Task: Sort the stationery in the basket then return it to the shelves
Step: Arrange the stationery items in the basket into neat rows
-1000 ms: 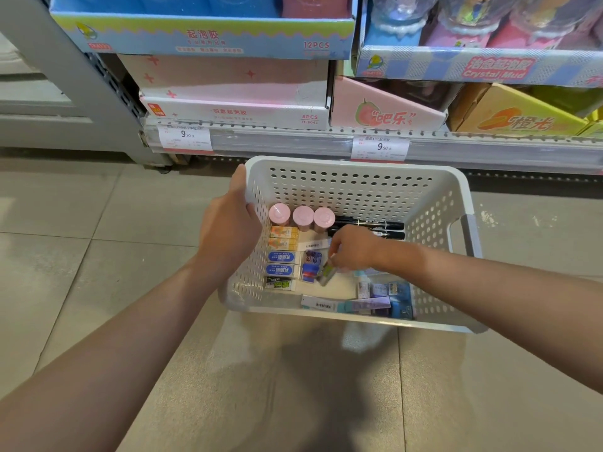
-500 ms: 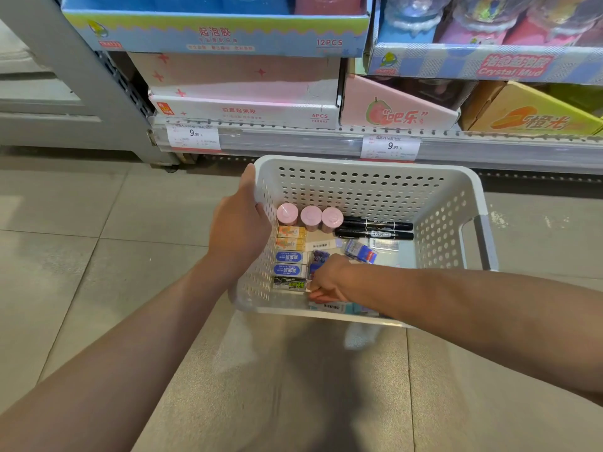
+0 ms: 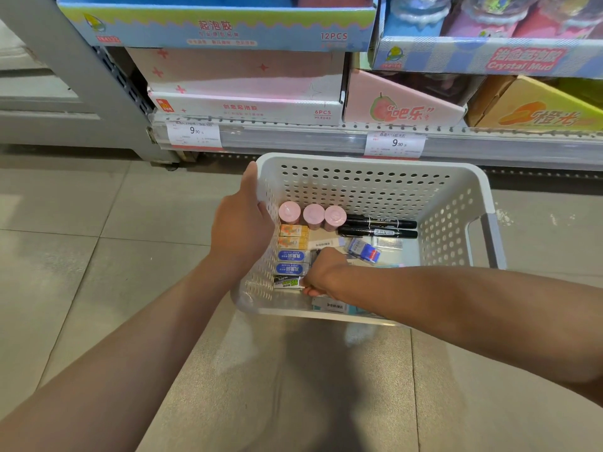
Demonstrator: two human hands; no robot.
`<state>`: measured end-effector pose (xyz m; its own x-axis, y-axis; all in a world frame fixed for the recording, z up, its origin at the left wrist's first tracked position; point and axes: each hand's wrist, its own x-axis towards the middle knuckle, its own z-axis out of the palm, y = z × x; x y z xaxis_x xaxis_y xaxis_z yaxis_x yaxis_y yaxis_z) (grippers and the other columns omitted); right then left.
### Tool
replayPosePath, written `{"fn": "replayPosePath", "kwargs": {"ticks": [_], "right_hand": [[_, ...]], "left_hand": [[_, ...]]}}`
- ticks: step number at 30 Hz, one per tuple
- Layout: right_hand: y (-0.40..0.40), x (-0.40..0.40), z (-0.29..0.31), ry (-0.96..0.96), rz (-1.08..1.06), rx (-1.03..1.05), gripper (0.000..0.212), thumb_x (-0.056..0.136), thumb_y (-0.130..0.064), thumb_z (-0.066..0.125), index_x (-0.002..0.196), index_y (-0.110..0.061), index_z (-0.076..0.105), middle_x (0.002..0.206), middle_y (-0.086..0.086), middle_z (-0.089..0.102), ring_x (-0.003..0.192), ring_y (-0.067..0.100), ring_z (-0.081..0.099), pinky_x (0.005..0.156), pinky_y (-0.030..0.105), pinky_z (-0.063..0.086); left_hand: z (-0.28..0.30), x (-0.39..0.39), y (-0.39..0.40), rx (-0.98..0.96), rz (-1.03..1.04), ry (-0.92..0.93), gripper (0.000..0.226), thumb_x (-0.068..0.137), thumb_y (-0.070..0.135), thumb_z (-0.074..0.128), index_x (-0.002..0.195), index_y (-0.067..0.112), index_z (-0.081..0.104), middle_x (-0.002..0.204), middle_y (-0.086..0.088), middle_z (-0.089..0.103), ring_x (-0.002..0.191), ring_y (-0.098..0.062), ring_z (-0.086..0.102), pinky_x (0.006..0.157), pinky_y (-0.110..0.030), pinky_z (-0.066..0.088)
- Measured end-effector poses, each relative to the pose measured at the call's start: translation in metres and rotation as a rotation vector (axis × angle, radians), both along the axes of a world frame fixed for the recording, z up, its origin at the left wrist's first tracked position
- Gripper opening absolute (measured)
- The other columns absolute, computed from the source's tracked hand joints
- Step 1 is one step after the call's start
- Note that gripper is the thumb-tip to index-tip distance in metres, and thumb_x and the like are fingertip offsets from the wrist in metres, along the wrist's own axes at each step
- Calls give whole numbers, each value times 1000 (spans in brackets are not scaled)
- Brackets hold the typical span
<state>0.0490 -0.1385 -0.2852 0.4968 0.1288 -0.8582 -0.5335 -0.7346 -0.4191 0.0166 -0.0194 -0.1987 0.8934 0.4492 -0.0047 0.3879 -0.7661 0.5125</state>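
A white perforated basket (image 3: 368,161) stands on the floor in front of the shelf. My left hand (image 3: 241,233) grips its left wall. My right hand (image 3: 323,275) is down inside at the near left, fingers curled on a small packet they mostly hide, right beside a black and green eraser (image 3: 285,282). Along the left wall lie two blue erasers (image 3: 290,256) and orange erasers (image 3: 293,230) in a row. Three pink tubes (image 3: 313,214) stand at the back, with two black markers (image 3: 381,223) beside them. A blue packet (image 3: 363,251) lies loose in the middle.
The bottom shelf rail (image 3: 293,138) with price tags runs just behind the basket. Pink and white boxes (image 3: 244,106), a pink peach box (image 3: 401,106) and an orange box (image 3: 535,109) sit on it. Grey floor tiles (image 3: 98,256) surround the basket. A grey upright (image 3: 91,76) stands at the left.
My right hand has moved from the basket's middle to its near left corner, beside the row of erasers. My left hand has kept its grip on the basket wall.
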Motion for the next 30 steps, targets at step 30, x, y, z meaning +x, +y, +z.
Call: {"fn": "replayPosePath", "kwargs": {"ticks": [30], "right_hand": [[-110, 50, 34, 10, 1369, -312, 49, 86, -25, 65, 130, -10, 49, 108, 2, 52, 99, 19, 50, 90, 31, 43]], "left_hand": [[-2, 2, 1, -37, 2, -28, 55, 92, 6, 41, 142, 24, 29, 93, -15, 63, 77, -32, 59, 64, -39, 52]]}}
